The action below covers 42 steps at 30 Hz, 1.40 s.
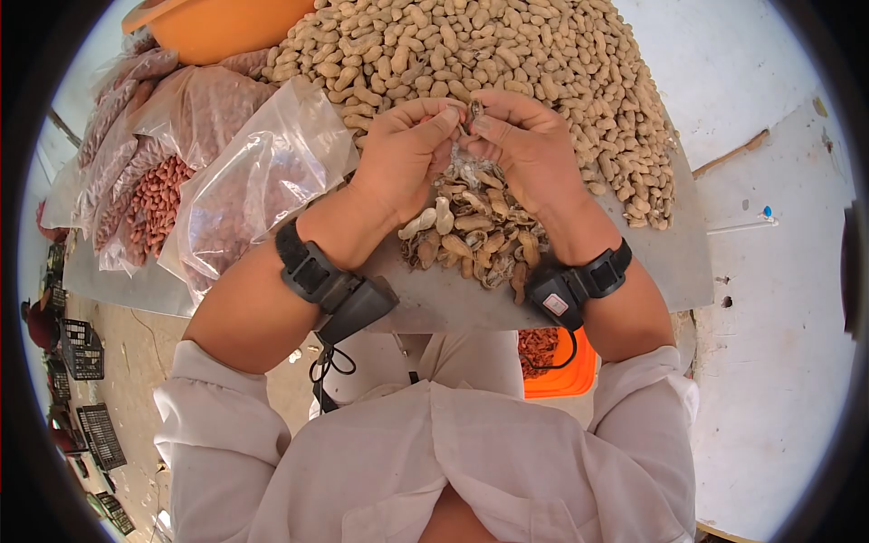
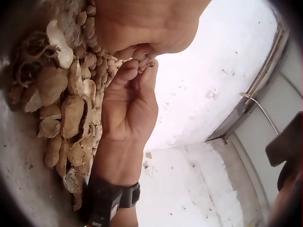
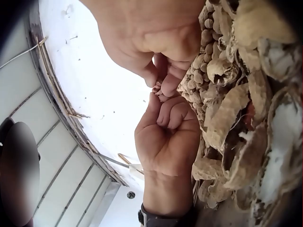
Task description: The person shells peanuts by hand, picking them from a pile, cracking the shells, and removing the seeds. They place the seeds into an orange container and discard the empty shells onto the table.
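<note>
Both hands meet above a heap of broken peanut shells, fingertips together. My right hand pinches a small, dark, opened peanut between thumb and forefinger. From the other side my left hand grips at the same peanut, thumb and finger curled together, with a bit of red at the tips. In the right wrist view the peanut shows between the two sets of fingertips; most of it is hidden by the fingers. Empty half shells lie just below the hands in the left wrist view.
A large pile of unshelled peanuts covers the table's far side. Plastic bags of red kernels lie at left, beside an orange basin. An orange tub stands below the table's front edge. A white wall rises at right.
</note>
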### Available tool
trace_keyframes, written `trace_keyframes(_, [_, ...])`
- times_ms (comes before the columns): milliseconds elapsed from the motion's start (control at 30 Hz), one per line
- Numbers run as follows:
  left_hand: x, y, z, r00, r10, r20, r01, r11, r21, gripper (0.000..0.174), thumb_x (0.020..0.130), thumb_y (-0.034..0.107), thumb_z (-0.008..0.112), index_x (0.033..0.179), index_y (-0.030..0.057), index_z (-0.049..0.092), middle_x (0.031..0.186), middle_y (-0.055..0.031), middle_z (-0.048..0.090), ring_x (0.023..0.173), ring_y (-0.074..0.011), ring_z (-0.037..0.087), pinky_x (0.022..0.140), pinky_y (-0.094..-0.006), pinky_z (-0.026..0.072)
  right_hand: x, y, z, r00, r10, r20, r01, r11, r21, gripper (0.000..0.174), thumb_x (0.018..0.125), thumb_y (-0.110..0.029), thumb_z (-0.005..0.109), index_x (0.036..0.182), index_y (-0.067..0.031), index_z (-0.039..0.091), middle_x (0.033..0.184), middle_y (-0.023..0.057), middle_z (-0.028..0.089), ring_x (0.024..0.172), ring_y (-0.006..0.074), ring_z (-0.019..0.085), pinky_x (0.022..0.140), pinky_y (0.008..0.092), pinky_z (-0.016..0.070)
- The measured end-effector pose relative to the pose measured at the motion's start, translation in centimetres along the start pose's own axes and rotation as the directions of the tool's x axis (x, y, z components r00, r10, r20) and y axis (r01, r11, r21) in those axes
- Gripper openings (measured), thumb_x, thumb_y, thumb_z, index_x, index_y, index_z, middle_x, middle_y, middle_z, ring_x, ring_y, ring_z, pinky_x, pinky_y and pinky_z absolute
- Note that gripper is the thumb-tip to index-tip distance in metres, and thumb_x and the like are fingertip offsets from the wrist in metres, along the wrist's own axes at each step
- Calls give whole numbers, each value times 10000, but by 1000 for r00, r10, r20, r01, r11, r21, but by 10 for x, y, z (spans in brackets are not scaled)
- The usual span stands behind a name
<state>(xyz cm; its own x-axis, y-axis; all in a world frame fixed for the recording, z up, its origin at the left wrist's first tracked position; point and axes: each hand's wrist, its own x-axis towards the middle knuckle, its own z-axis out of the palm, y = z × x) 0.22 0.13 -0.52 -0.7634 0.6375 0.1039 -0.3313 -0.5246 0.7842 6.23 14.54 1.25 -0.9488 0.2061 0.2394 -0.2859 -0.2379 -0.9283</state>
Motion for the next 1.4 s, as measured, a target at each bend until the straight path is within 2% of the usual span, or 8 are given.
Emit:
trace_keyframes(133, [-1,2,4,997,-75,-25,73,995,-66,108,892,101,523,929,24,588,721,-9,544,530,-46,389,443,-167,288,-2,-4,-1,983,-178,33,179,930,-322,194,789,-14,613,982,9,620,811,65,625,696,136,600,617,249,487])
trace_keyframes(267, [1,4,4,981,-191,-21,185,969,-166,150,899,145,488,847,27,564,683,-29,537,513,-61,396,429,-174,290,2,-5,-1,826,-463,321,535,468,-703,196,744,-9,619,934,-53,643,784,66,611,683,183,592,603,274,475])
trace_keyframes(467, [2,6,0,940,-341,6,328,899,-289,178,854,138,472,730,17,515,659,-44,514,520,-99,424,437,-181,341,0,-12,6,706,-493,508,661,202,-723,192,717,-9,621,900,-59,651,823,64,598,722,230,579,626,316,484])
trace_keyframes(667, [5,5,0,926,-377,-11,341,849,-403,188,847,126,455,710,11,513,642,-52,505,525,-122,447,447,-192,368,2,-11,2,691,-468,551,710,295,-640,201,740,16,628,931,-42,652,855,85,619,762,196,604,667,269,489])
trace_keyframes(867, [5,6,2,917,-397,-24,369,871,-325,220,848,162,461,676,34,506,625,-51,528,527,-130,480,460,-223,389,-4,-9,1,937,-280,209,349,769,-536,186,782,-7,605,962,-24,645,851,56,625,725,121,593,652,249,477])
trace_keyframes(1167, [2,8,-11,920,-354,170,379,914,-144,253,833,102,468,1005,-42,585,690,-36,524,522,-92,391,447,-184,310,6,-17,-21,986,-134,96,159,921,-355,190,791,-33,561,953,-2,654,760,29,628,687,75,550,611,201,440])
trace_keyframes(1267, [1,11,-7,938,-342,50,345,920,-185,270,843,106,455,1025,-48,582,698,-32,517,529,-85,389,442,-183,305,11,-26,-33,932,40,360,193,785,-588,197,771,-61,554,932,-18,659,703,46,619,653,117,553,607,247,445])
trace_keyframes(1400, [3,13,-8,947,-315,61,319,897,-306,261,862,137,457,972,-56,595,672,-27,514,529,-94,427,438,-195,333,10,-19,-29,943,80,324,258,438,-861,178,754,-55,562,911,-28,643,771,86,620,713,198,576,662,304,457])
